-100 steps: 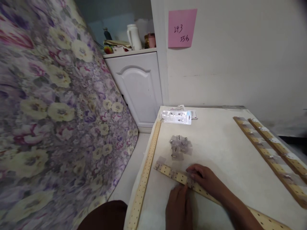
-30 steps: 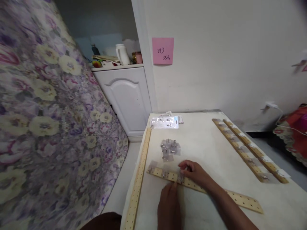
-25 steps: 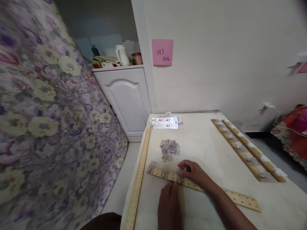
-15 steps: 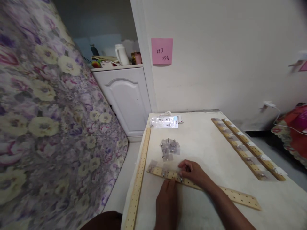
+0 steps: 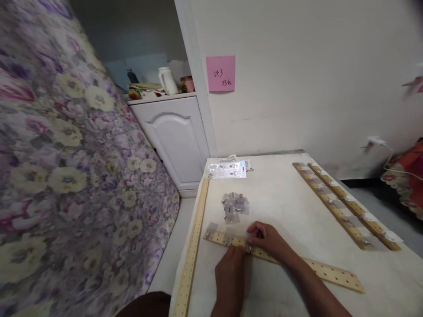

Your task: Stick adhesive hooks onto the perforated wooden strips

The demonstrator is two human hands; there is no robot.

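Observation:
A pale wooden strip with rows of holes (image 5: 330, 272) lies slantwise across the near part of the table. My left hand (image 5: 230, 273) is closed at the strip's near edge, its fingertips resting on the wood. Over the strip from the right comes my right hand (image 5: 264, 237), thumb and fingers pinched at a small metal hook (image 5: 250, 248) whose clear backing is mostly hidden by the hand. Two more clear-backed hooks (image 5: 227, 240) sit along the strip's left part. Beyond it lies a loose cluster of several clear-backed hooks (image 5: 236, 203).
Another holed strip (image 5: 193, 246) runs along the table's left edge. Two strips bearing hooks (image 5: 340, 211) lie at the right. Clear packaging (image 5: 228, 169) rests at the back by the wall. A floral curtain (image 5: 66, 176) hangs at the left.
The view has shifted slightly. Both hands stay at almost the same place on the strip, with my left fingertips slightly nearer the hook; nothing else has visibly moved.

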